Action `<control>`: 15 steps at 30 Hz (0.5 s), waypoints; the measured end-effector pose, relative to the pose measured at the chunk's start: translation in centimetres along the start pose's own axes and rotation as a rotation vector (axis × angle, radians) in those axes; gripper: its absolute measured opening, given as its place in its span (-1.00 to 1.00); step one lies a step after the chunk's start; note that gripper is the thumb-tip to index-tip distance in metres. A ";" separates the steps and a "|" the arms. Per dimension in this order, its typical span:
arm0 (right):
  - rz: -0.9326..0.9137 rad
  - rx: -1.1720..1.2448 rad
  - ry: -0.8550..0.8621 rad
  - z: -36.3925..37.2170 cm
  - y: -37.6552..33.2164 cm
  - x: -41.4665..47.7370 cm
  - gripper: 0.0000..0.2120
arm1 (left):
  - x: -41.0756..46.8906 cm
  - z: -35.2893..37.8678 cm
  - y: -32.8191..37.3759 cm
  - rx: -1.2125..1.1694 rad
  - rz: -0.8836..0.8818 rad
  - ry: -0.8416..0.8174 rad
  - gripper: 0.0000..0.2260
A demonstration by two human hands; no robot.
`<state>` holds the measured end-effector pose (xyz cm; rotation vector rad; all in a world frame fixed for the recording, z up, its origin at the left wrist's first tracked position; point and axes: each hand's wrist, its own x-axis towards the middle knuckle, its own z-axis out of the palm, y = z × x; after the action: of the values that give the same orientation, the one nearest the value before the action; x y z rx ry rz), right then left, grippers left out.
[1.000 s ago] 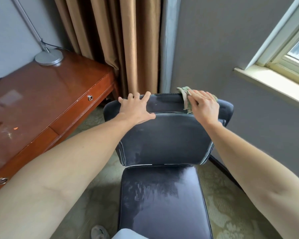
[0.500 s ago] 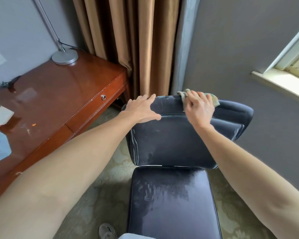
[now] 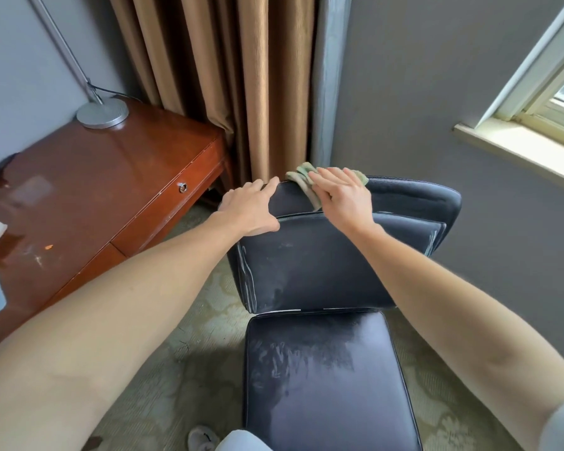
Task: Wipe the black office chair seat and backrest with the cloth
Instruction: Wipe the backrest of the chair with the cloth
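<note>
Cloth (image 3: pixel 302 177) on top edge of backrest (image 3: pixel 306 265), pinned flat by right hand (image 3: pixel 342 196)

Cloth: greenish, bunched, draped over the backrest's top edge, roughly 12 o'clock from where I stand. One fold hangs down the front face. Bits stick out past my fingertips at 11 and 1.

Right hand: lies flat on the cloth, fingers straight and slightly spread, pressing it to the edge. No curl, no pinch.

Left hand (image 3: pixel 253 206): at 9 o'clock of the right one, close beside it, with a small gap to the cloth. Palm is on the backrest's upper left corner, fingers straight over the top edge, thumb along the front seam. Holding nothing.

Backrest: black, dull grey smears across the front, whitish scuffing down its left edge.

Seat (image 3: pixel 323 375): at 6 o'clock below the backrest, black, streaky marks and glare on the surface.

Around:
- Wooden desk (image 3: pixel 95 190) at 9 o'clock of the seat, ring pull (image 3: pixel 182 187) on its drawer front.
- Round lamp base (image 3: pixel 102 113) on the desk's far end, at 10.
- Brown curtain (image 3: pixel 241 76) at 12, behind the backrest.
- Window sill (image 3: pixel 518 148) at 2.
- Patterned carpet (image 3: pixel 176 353) underneath.
- Shoe toe (image 3: pixel 202 439) at 6, by the seat's near left corner.
</note>
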<state>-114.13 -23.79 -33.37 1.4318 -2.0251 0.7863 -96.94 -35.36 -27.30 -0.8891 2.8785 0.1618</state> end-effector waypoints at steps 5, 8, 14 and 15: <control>0.109 -0.043 -0.101 -2.0 4.3 -1.0 -0.77 | 0.0 1.2 -0.6 0.014 0.016 -0.039 -0.07; 0.126 -0.103 -0.145 -1.4 3.9 -0.7 -0.75 | 0.1 1.6 -0.9 -0.010 -0.029 -0.046 -0.04; 0.148 -0.091 -0.188 0.6 0.3 1.0 -0.69 | 0.3 0.5 -1.1 -0.083 -0.025 -0.060 -0.07; 0.116 -0.081 -0.193 1.1 -0.7 1.4 -0.68 | 0.4 0.7 -1.2 -0.076 -0.019 -0.060 -0.06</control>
<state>-113.93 -25.68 -33.06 1.4007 -2.2762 0.6250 -96.52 -36.45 -28.11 -0.9077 2.8250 0.2931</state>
